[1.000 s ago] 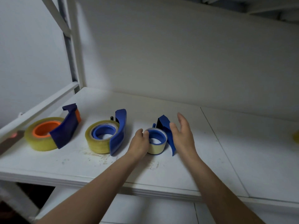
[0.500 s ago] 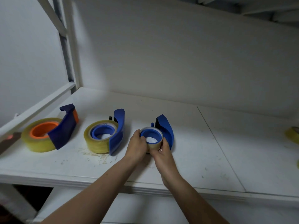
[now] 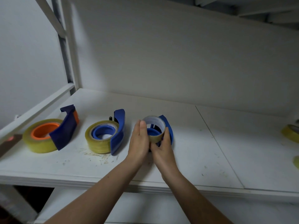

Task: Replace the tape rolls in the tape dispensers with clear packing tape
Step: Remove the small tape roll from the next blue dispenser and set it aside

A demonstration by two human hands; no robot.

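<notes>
Three blue tape dispensers stand in a row on the white shelf (image 3: 194,159). The left dispenser (image 3: 64,128) has an orange core and a full yellowish clear roll (image 3: 38,143). The middle dispenser (image 3: 119,131) holds a full clear roll (image 3: 98,143). At the right dispenser (image 3: 168,128), a thin, nearly used-up roll (image 3: 155,126) with a white core is tilted up off the blue hub (image 3: 152,132). My left hand (image 3: 140,139) presses its left side and my right hand (image 3: 163,146) grips its front and right side.
Another yellowish tape roll (image 3: 290,132) lies at the shelf's far right edge, partly cut off. Scraps and dust (image 3: 97,155) lie in front of the middle dispenser. A white back wall and a left frame post (image 3: 68,54) bound the shelf.
Both hands closed around the thin roll on the right dispenser. The roll has lifted and tilted off the blue hub, showing its white inner core.
</notes>
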